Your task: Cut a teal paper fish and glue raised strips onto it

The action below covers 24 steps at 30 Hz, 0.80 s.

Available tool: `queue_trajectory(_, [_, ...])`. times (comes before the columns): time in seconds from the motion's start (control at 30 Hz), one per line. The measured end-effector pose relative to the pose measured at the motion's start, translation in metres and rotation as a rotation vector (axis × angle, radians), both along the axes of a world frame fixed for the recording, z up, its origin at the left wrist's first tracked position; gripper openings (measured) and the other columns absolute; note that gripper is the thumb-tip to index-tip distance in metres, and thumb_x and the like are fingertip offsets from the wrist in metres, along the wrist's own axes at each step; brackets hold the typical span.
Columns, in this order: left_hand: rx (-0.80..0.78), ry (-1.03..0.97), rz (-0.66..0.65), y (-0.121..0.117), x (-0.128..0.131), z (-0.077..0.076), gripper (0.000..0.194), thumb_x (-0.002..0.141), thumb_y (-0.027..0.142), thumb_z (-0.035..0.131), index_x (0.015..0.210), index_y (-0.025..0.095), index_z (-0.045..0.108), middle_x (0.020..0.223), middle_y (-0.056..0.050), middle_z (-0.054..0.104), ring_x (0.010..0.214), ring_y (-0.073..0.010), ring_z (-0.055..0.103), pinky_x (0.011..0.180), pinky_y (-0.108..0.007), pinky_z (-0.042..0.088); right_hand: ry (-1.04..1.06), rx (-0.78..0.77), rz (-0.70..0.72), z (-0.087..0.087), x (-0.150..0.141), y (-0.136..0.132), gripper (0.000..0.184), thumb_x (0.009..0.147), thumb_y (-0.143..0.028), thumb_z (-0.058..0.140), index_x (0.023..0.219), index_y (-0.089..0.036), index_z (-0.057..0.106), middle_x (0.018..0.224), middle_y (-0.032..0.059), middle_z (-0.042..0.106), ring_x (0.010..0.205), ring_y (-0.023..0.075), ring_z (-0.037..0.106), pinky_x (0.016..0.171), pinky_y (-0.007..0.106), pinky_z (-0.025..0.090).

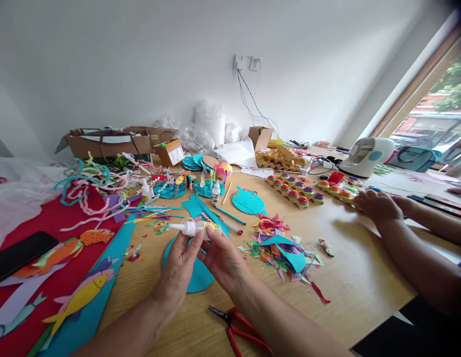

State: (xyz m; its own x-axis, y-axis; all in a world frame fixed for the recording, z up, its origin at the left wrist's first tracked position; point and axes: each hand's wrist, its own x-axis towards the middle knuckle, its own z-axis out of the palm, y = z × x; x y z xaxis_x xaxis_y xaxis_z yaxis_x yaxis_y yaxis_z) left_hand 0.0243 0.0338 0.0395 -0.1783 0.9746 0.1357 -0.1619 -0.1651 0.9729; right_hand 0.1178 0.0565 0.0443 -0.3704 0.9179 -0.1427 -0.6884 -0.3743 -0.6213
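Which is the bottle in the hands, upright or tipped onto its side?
Tipped onto its side: the bottle lies roughly level between the left hand and right hand, its white nozzle pointing left.

No text, brand or number could be read. The white label (175, 155) on the small carton (164, 154) bore print too small to make out, as did the upright glue bottle (215, 194); the held bottle (199, 228) showed no readable lettering.
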Motion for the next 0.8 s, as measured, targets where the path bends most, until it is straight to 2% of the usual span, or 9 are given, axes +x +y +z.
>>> queue_trajectory(0.07, [0.001, -0.058, -0.041, 0.002, 0.000, 0.001, 0.041, 0.078, 0.049, 0.062, 0.111, 0.025, 0.062, 0.119, -0.004, 0.065, 0.119, -0.0261, 0.052, 0.101, -0.039, 0.038, -0.235, 0.100, 0.023, -0.001, 0.012, 0.005, 0.037, 0.063, -0.041, 0.077, 0.091, -0.023, 0.061, 0.090, -0.0021, 0.066, 0.077, 0.0126, 0.059, 0.069, 0.026, 0.043])
queue_trajectory(0.13, [-0.007, -0.097, -0.044, 0.003, -0.001, 0.002, 0.042, 0.075, 0.049, 0.065, 0.110, 0.025, 0.062, 0.117, -0.003, 0.067, 0.117, -0.0260, 0.054, 0.100, -0.038, 0.040, -0.560, 0.310, -0.015, 0.001, 0.025, 0.012, 0.039, 0.067, -0.045, 0.073, 0.098, -0.023, 0.061, 0.092, 0.0007, 0.064, 0.082, 0.0156, 0.057, 0.071, 0.028, 0.042])
queue_trajectory(0.23, [-0.012, -0.126, -0.041, 0.005, -0.002, 0.003, 0.043, 0.072, 0.050, 0.068, 0.108, 0.025, 0.063, 0.118, -0.003, 0.066, 0.118, -0.0255, 0.053, 0.098, -0.036, 0.041, -1.018, 0.751, -0.147, 0.009, 0.038, 0.020, 0.039, 0.068, -0.036, 0.073, 0.102, -0.021, 0.061, 0.100, 0.0054, 0.062, 0.091, 0.0203, 0.055, 0.077, 0.033, 0.042])
queue_trajectory(0.3, [-0.008, -0.125, -0.060, 0.007, 0.000, 0.004, 0.043, 0.072, 0.050, 0.068, 0.106, 0.024, 0.064, 0.118, -0.004, 0.066, 0.118, -0.0260, 0.053, 0.097, -0.035, 0.041, -1.259, 0.995, -0.173, 0.014, 0.041, 0.021, 0.034, 0.069, -0.030, 0.073, 0.100, -0.020, 0.061, 0.101, 0.0078, 0.063, 0.094, 0.0224, 0.055, 0.079, 0.035, 0.042])
queue_trajectory(0.4, [0.015, -0.124, -0.092, 0.009, 0.006, 0.006, 0.041, 0.074, 0.047, 0.069, 0.106, 0.022, 0.064, 0.117, -0.006, 0.066, 0.117, -0.0261, 0.054, 0.099, -0.036, 0.040, -1.472, 1.197, -0.193, 0.019, 0.040, 0.019, 0.025, 0.074, -0.026, 0.069, 0.095, -0.018, 0.060, 0.095, 0.0088, 0.065, 0.092, 0.0240, 0.056, 0.079, 0.036, 0.041])
queue_trajectory(0.47, [0.022, -0.141, -0.140, 0.006, 0.009, 0.007, 0.042, 0.077, 0.045, 0.066, 0.112, 0.021, 0.062, 0.122, -0.007, 0.063, 0.120, -0.0254, 0.051, 0.101, -0.037, 0.038, -1.506, 1.197, -0.223, 0.020, 0.041, 0.021, 0.018, 0.076, -0.025, 0.066, 0.092, -0.019, 0.059, 0.090, 0.0070, 0.065, 0.086, 0.0222, 0.057, 0.073, 0.033, 0.041])
queue_trajectory(0.6, [-0.146, -0.017, -0.267, -0.009, 0.006, 0.001, 0.043, 0.085, 0.046, 0.054, 0.121, 0.022, 0.058, 0.126, -0.008, 0.060, 0.124, -0.0242, 0.048, 0.100, -0.037, 0.040, -1.472, 0.966, -0.323, 0.029, 0.053, 0.039, 0.015, 0.074, -0.031, 0.065, 0.078, -0.020, 0.056, 0.073, 0.0008, 0.060, 0.067, 0.0157, 0.053, 0.060, 0.027, 0.038])
queue_trajectory(0.7, [-0.168, 0.366, -0.456, -0.024, -0.004, -0.006, 0.030, 0.081, 0.031, 0.054, 0.107, 0.021, 0.066, 0.113, -0.007, 0.068, 0.108, -0.0238, 0.060, 0.092, -0.035, 0.047, -1.462, 0.865, -0.405, 0.038, 0.068, 0.065, 0.019, 0.072, -0.034, 0.066, 0.078, -0.019, 0.056, 0.072, -0.0002, 0.060, 0.067, 0.0150, 0.053, 0.060, 0.026, 0.038])
queue_trajectory(0.8, [0.033, 0.799, -0.567, -0.036, -0.017, -0.011, 0.034, 0.073, 0.012, 0.050, 0.101, 0.023, 0.068, 0.105, -0.004, 0.070, 0.100, -0.0212, 0.063, 0.089, -0.031, 0.048, -1.576, 0.827, -0.450, 0.041, 0.083, 0.095, 0.022, 0.072, -0.035, 0.065, 0.081, -0.018, 0.056, 0.075, 0.0009, 0.061, 0.068, 0.0149, 0.054, 0.061, 0.026, 0.038])
